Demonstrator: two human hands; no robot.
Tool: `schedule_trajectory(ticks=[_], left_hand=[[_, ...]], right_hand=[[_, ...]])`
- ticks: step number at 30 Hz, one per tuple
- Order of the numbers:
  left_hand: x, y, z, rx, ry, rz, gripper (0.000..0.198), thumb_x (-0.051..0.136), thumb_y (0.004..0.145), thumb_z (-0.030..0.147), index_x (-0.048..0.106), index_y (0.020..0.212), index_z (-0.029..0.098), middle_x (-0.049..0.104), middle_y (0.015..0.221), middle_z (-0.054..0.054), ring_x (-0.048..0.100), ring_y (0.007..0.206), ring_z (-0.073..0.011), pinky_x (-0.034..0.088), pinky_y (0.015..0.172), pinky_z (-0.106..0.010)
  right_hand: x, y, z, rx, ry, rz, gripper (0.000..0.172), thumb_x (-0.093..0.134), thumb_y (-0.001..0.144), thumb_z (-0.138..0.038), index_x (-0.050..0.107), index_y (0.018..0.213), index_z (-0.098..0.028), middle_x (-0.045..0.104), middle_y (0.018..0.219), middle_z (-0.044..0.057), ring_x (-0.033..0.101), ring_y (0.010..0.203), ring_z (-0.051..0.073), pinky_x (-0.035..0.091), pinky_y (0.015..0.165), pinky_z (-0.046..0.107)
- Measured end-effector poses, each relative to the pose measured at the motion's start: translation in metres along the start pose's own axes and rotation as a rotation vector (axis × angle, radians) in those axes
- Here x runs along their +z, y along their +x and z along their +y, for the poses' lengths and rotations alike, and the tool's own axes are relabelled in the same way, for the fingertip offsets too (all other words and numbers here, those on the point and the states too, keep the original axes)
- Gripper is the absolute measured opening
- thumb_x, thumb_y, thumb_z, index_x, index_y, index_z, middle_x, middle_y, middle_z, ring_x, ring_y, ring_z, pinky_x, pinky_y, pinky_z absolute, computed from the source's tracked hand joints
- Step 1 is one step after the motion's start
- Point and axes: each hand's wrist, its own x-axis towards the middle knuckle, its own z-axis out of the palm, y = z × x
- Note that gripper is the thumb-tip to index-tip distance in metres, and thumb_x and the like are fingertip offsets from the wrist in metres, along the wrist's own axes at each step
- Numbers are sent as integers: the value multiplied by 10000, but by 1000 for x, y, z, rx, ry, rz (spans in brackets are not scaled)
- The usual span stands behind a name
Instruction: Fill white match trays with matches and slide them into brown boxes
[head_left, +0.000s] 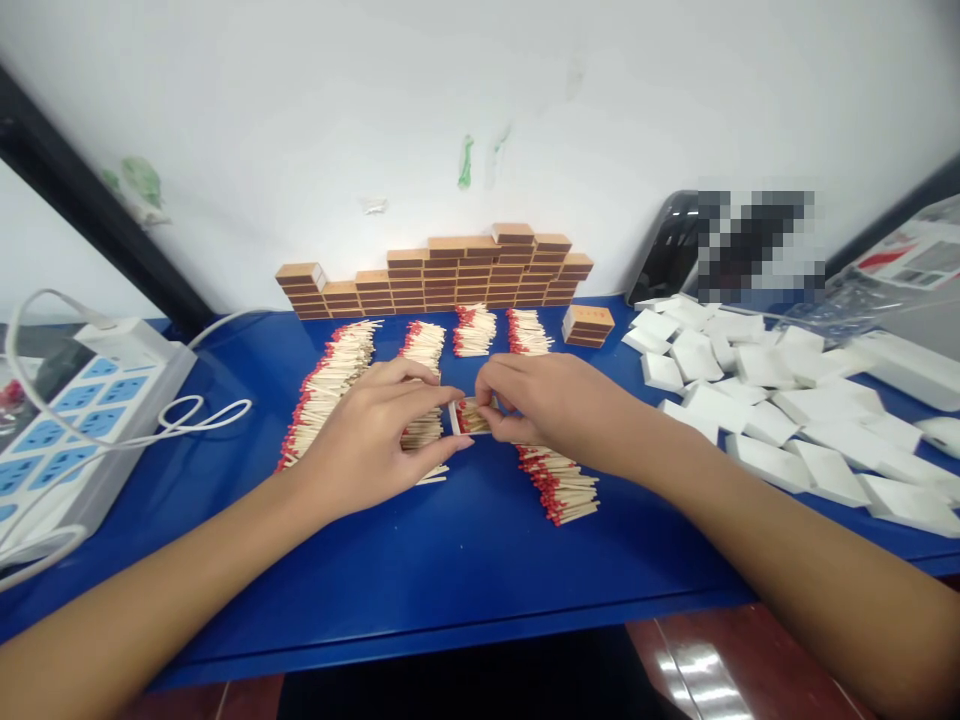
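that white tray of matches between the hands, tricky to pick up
Probably light and easily crushed: the tray looks like thin card, pinched by the left hand and right hand. Open on top, so tilting would likely spill its matches.

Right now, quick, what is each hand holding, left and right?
Left hand: closed, pinching the left end of the matchbox tray.
Right hand: closed, pinching the right end of that tray.

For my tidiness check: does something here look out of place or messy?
Mostly orderly. The white trays lie in a loose jumble on the right, unlike the neatly stacked matchboxes. Green smears mark the wall.
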Motion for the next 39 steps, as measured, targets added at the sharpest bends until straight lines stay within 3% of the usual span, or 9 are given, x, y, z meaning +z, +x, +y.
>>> schedule_trajectory(ticks=[5, 8, 10, 14, 21, 34, 39], left_hand=[[0, 0, -2, -22, 13, -3, 344, 776, 912, 405, 752, 1165, 174, 753, 1039, -88, 688, 1071, -261, 563, 918, -420], [-1, 1, -4, -40, 17, 6, 361, 780, 908, 408, 755, 1184, 178, 748, 1048, -94, 692, 1055, -254, 567, 907, -405], [-2, 2, -5, -59, 19, 17, 364, 779, 909, 406, 757, 1194, 181, 740, 1075, -99, 696, 1035, -247, 572, 903, -403], [-2, 2, -6, -68, 30, 31, 358, 779, 908, 408, 763, 1180, 177, 729, 1101, -104, 699, 1022, -243, 575, 915, -408], [-3, 1, -5, -43, 34, 35, 340, 775, 911, 403, 766, 1164, 176, 736, 1070, -98, 700, 1025, -243, 578, 917, -403], [-3, 1, -5, -63, 19, 12, 358, 778, 907, 412, 763, 1186, 188, 731, 1089, -102, 698, 1024, -247, 568, 922, -404], [-4, 2, -4, -54, 28, -5, 368, 773, 912, 400, 756, 1197, 167, 743, 1058, -114, 692, 1046, -264, 562, 901, -412]], right_hand=[[-1, -4, 10, -76, 26, 65, 186, 575, 1018, -312, 675, 970, -162, 706, 895, 47, 548, 666, 133, 329, 623, 284], [-11, -8, 23, -43, 43, 117, 168, 581, 1005, -311, 681, 977, -179, 706, 891, 41, 567, 712, 147, 338, 643, 286], [-19, -10, 32, 49, 14, 67, 166, 580, 981, -292, 683, 903, -187, 696, 836, 37, 556, 705, 158, 333, 644, 297], [-29, -12, 46, 166, 20, -158, 125, 628, 898, -274, 684, 814, -200, 697, 787, 34, 554, 679, 164, 328, 628, 307], [-20, -10, 45, 208, 14, -288, 83, 625, 866, -225, 692, 823, -200, 701, 795, 38, 561, 666, 163, 329, 604, 305], [-13, -7, 42, 200, 73, -322, 76, 630, 824, -139, 669, 817, -204, 661, 715, 17, 519, 593, 147, 289, 565, 310], [-16, -10, 46, 164, 123, -259, 77, 615, 877, -236, 651, 817, -205, 676, 746, 16, 534, 620, 148, 315, 587, 300]])
